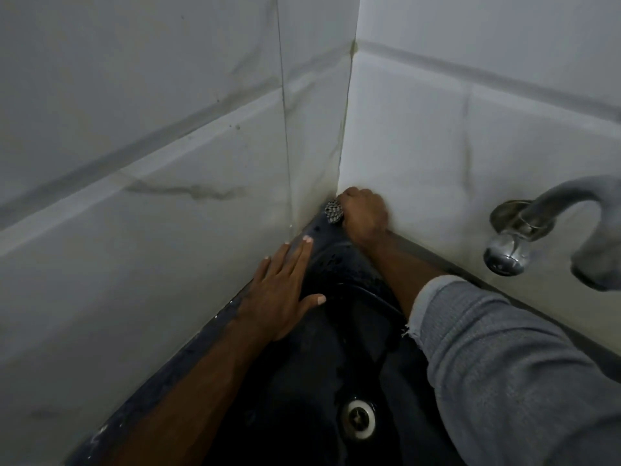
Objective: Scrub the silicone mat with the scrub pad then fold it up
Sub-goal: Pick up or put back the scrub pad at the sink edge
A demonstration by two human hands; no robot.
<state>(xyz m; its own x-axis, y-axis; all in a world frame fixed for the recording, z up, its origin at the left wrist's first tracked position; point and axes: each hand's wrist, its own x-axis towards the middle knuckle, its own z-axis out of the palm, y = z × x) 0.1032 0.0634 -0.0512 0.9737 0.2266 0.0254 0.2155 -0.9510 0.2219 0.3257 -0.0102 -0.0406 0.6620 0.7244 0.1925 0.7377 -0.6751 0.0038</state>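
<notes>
Lying draped over the far corner of a dark sink (188, 351), the mat (339, 264) is black and wet, its upper end up on the rim and its lower part sagging into the basin. At that upper end the right hand (364, 213) is fisted around the pad (333, 211), a checkered mesh wad that sticks out on the thumb side and presses on the mat's top edge, right where the two tiled walls (151, 129) meet. Below and to the left of that fist, the left hand (280, 290) lies flat and spread, gripping nothing, palm down on the mat's left edge over the rim, fingertips pointing toward the pad and thumb reaching onto the mat. A grey sleeve (504, 364) covers the right forearm short of the wrist. Nearer the camera than both hands sits the drain (358, 420). Off to the right of the fist a chrome tap (524, 230) juts from the wall.
</notes>
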